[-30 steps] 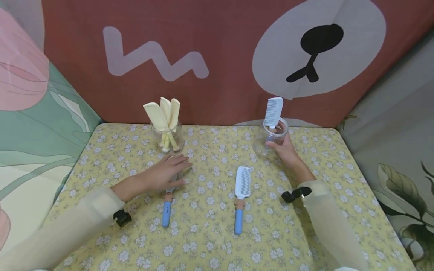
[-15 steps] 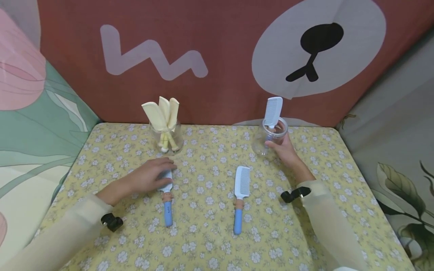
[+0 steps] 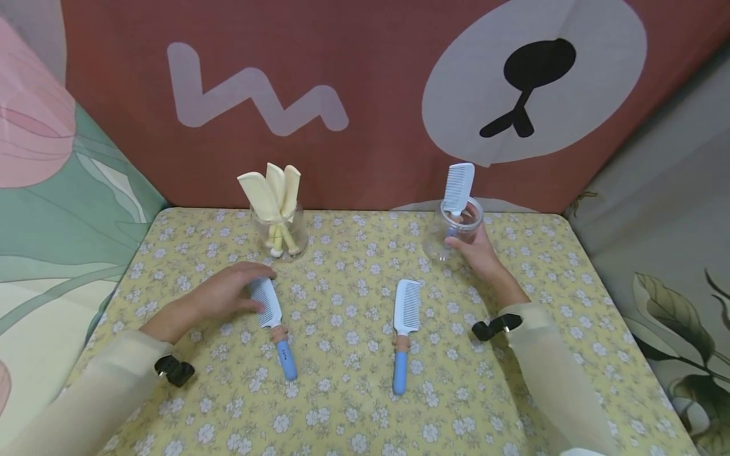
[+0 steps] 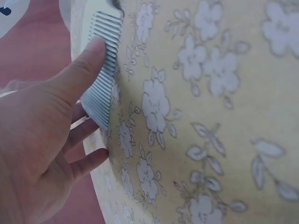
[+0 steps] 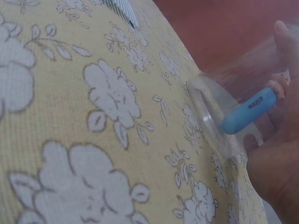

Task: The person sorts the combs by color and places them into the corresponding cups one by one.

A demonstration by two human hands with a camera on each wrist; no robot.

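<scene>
On the table's left side lies a light-blue comb (image 3: 266, 303) with a blue handle, its head tilted to the left. My left hand (image 3: 221, 292) pinches that head, the thumb over the teeth and the fingers at the far edge in the left wrist view. My right hand (image 3: 481, 254) grips a clear jar (image 3: 436, 239) at the back right, thumb in front. Inside the jar leans a matching blue comb (image 3: 459, 189), teeth end up, its blue handle (image 5: 250, 111) showing through the wall in the right wrist view. A third blue comb (image 3: 407, 307) lies in the middle.
A second clear jar (image 3: 299, 235) at the back left holds several cream combs (image 3: 262, 195), heads up. The table has a yellow flowered cloth (image 3: 342, 405). A red-brown printed curtain (image 3: 376, 158) hangs right behind its back edge.
My left hand has moved left, and the head of the left comb has swung left with it, so the comb now lies slanted. The right hand and its jar stay put.
</scene>
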